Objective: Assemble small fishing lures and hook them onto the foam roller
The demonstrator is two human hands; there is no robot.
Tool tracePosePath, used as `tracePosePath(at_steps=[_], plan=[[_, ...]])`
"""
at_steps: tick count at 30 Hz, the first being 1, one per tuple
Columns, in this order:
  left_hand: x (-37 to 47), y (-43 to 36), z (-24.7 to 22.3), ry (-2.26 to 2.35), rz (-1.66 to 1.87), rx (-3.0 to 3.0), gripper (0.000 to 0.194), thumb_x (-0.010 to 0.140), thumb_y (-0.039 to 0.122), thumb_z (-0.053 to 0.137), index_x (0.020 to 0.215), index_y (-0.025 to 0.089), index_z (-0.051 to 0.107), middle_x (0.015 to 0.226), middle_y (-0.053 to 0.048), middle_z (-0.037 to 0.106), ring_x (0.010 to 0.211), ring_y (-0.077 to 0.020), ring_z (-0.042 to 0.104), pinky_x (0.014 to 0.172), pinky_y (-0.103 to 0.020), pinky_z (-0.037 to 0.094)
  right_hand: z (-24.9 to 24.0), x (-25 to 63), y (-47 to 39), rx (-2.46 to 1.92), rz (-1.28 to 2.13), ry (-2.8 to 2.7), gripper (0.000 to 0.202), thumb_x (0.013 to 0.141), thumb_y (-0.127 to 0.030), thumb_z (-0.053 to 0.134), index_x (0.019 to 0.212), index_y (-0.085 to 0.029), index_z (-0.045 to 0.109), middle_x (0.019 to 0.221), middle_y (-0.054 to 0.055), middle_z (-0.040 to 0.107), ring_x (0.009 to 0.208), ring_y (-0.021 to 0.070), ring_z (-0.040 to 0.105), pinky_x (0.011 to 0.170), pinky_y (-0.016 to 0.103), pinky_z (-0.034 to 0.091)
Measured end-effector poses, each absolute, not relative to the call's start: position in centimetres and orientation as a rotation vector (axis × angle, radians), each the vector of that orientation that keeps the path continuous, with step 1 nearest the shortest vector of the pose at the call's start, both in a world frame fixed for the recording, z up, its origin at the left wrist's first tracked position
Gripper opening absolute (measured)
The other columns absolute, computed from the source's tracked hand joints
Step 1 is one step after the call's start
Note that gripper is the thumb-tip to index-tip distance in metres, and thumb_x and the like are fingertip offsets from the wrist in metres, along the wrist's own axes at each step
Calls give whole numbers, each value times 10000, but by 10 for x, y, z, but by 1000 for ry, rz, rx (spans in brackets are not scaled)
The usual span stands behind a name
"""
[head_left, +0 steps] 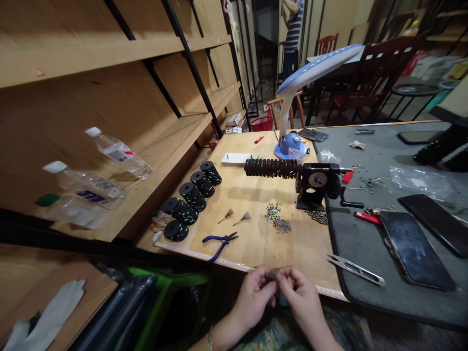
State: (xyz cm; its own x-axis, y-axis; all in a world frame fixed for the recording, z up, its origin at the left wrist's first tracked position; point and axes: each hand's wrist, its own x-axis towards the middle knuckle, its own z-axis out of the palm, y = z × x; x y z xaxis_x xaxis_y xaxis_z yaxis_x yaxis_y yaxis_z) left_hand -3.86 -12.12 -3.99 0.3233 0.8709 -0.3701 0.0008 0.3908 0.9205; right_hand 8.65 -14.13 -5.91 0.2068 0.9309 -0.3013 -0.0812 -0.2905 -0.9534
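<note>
One small dark piece (271,276), which your left hand (253,295) and right hand (300,295) pinched in a narrow grip, just off the bench's (237,192) near edge. Handling: seemingly light, easily dropped, best held by its ends; stiffness couldn't be told. Margins: pliers (227,239) lay left, snips (379,281) right, room between.

No word, brand or number can be read for certain. A clear bottle (122,155) on the shelf (161,146) has a label with a red mark and a dark block; a second bottle (95,191) bears dark blue lettering and a pale code patch, both illegible.
</note>
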Motion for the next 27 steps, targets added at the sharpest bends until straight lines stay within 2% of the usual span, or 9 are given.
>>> tracePosePath(at_steps=[6,13,21,27], plan=[[-35,-123,-45,1076,719,966,402,710,497,729,661,171,498,550,49,508,424,-69,462,434,-206,307,-58,87,-140,-1485,1274,-827,368,643,-533,660,598,-178,572,448,-91,352,439,92,326,438,212,305],[-37,-123,-47,1055,718,841,385,700,483,739,711,166,521,497,63,502,392,-61,453,394,-188,241,-58,86,-141,-1441,1318,-755,425,618,-594,683,587,-196,538,426,-100,344,404,87,325,408,213,330],[-35,-122,-45,1095,740,840,392,694,485,734,695,177,492,503,66,500,393,-52,417,395,-182,238,-65,88,-143,-1412,1313,-730,452,631,-616,685,620,-182,562,506,-34,505,471,123,447,475,239,381],[-36,-122,-52,1092,783,844,381,707,482,720,714,188,476,534,68,505,419,-63,428,422,-192,282,-74,92,-151,-1477,1169,-833,386,700,-552,653,617,-188,553,487,-72,406,460,106,369,450,220,322]])
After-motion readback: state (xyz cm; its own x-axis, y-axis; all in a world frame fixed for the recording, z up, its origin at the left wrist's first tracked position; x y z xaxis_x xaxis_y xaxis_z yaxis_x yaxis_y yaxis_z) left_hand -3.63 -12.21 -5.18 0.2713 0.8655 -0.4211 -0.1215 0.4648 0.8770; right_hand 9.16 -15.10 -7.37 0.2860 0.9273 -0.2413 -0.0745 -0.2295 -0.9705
